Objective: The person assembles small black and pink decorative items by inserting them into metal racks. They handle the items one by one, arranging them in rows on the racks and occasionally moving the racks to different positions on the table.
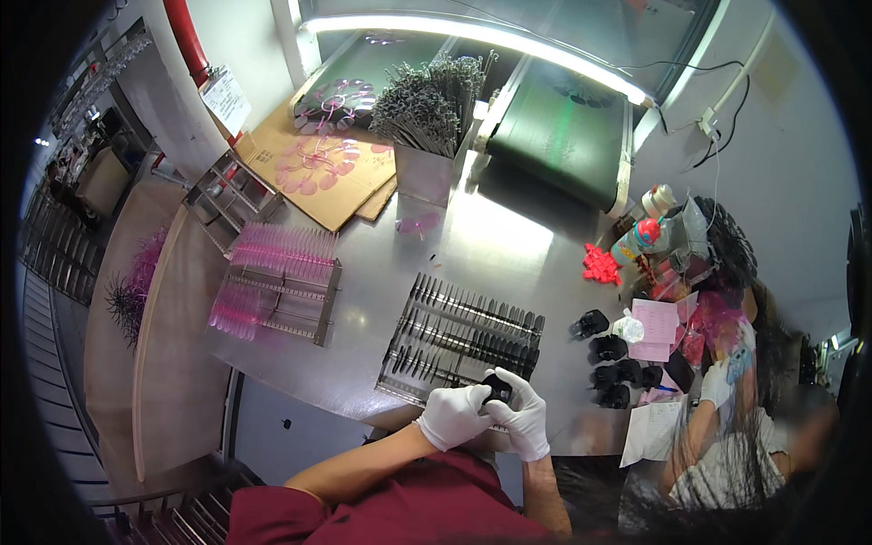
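My left hand (451,415) and my right hand (522,413), both in white gloves, meet at the near edge of a shiny metal table (490,245). Together they hold a small black part (496,390) between the fingers. Just beyond them lies a metal rack (463,336) filled with rows of thin dark pieces.
A second rack (280,277) of pink pieces sits to the left. Cardboard (318,168) with pink ring pieces and a bin of grey sticks (427,100) lie at the back. Black parts (613,359), red bits (599,265) and papers are at right, by another person (727,436). A conveyor belt (563,136) runs behind.
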Motion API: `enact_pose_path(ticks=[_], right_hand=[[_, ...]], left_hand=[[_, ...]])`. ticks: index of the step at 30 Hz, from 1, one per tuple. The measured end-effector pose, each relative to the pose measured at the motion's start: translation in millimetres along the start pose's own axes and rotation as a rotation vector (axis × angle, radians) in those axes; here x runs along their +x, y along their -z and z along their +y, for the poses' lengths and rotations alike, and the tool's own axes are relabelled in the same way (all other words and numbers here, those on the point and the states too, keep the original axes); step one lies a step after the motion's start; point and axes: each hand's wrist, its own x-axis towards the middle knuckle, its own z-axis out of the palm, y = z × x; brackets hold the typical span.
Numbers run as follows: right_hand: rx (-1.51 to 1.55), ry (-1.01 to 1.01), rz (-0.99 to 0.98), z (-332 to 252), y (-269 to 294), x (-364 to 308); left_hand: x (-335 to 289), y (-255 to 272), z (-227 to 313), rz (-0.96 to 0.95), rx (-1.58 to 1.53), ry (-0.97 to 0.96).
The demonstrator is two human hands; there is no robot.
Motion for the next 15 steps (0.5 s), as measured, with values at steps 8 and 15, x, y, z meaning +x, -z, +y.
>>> enact_pose_path(ticks=[8,15], right_hand=[[0.652,0.050,-0.075,9,36,13],[-0.071,0.069,0.047,38,10,33]], left_hand=[[16,66,-51,-0.199,0.324,-0.394],[26,64,-62,-0.413,0.301,-0.447]])
